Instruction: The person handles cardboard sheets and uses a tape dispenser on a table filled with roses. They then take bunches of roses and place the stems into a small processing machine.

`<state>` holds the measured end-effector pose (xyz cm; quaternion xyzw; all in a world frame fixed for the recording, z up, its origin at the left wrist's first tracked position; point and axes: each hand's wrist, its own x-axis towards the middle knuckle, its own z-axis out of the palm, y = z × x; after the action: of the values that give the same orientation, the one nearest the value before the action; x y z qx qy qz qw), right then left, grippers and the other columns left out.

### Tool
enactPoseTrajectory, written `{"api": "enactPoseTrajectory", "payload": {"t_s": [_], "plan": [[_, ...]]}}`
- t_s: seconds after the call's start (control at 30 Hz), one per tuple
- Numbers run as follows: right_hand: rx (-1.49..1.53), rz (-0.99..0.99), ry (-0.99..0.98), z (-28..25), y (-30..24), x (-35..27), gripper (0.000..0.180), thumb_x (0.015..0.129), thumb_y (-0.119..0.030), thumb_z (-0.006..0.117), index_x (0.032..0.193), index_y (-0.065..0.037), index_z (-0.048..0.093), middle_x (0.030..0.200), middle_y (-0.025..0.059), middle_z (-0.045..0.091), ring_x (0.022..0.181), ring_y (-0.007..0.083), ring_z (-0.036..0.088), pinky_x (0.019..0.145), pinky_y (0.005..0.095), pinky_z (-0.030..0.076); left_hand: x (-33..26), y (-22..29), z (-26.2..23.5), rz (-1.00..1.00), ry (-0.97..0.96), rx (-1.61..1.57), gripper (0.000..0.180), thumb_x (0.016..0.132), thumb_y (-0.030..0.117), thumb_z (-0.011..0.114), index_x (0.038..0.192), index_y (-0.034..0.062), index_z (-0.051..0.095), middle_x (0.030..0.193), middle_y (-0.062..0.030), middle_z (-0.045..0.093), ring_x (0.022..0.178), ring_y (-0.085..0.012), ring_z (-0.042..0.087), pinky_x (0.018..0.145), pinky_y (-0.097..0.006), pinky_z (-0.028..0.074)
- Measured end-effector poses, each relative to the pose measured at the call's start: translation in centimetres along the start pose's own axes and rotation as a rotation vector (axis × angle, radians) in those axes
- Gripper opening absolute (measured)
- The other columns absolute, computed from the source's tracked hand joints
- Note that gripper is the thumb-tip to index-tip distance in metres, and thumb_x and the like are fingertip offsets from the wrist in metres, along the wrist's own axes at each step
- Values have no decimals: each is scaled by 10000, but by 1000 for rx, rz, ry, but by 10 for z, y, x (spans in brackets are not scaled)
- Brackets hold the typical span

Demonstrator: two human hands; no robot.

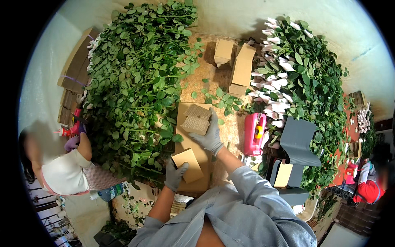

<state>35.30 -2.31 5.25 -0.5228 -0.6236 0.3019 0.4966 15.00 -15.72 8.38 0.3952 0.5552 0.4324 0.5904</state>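
My left hand (175, 174), in a grey glove, grips a small tan cardboard sheet (190, 164), thumb on top and fingers partly hidden beneath. Farther out, my right hand (210, 139), gloved the same way, is curled around the near right edge of some corrugated cardboard pieces (196, 117). Two of those pieces show, overlapping, with their ridged side up. Both hands are over a long flat cardboard board (191, 142) on the table, and I cannot tell whether the corrugated pieces rest on it.
Leafy stems (131, 90) are heaped on the left. At right, more stems (317, 78) end in white-wrapped flower heads (276, 82). Cardboard stacks (242, 66) stand at the back. A pink tape dispenser (254, 135) sits beside a dark grey sheet (297, 140). Co-workers (66, 171) are at both sides.
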Motion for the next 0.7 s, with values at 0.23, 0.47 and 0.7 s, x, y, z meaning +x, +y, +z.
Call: {"api": "enactPoseTrajectory", "payload": {"t_s": [0.23,0.47,0.7], "plan": [[396,367,118,-20,-23,110,1109,660,-364,926,1474,18,277,1363,239,520,1212,351,589,993,429,521,18,3,-1,-1,-16,-38,522,847,209,782,1280,27,555,1141,-53,650,1014,-156,624,894,-322,527],[-285,841,135,-14,19,225,1137,609,-403,938,1452,48,322,1457,268,441,1314,384,513,1055,438,481,31,5,4,-20,-26,-130,573,818,197,818,1281,2,544,1174,-100,658,1028,-167,643,888,-329,544],[-179,893,30,-25,71,244,1099,636,-448,927,1418,49,335,1451,262,483,1336,383,508,1095,425,450,25,10,12,-104,-67,-99,609,808,169,773,1336,3,519,1220,-94,642,1082,-197,630,933,-349,526]]}}
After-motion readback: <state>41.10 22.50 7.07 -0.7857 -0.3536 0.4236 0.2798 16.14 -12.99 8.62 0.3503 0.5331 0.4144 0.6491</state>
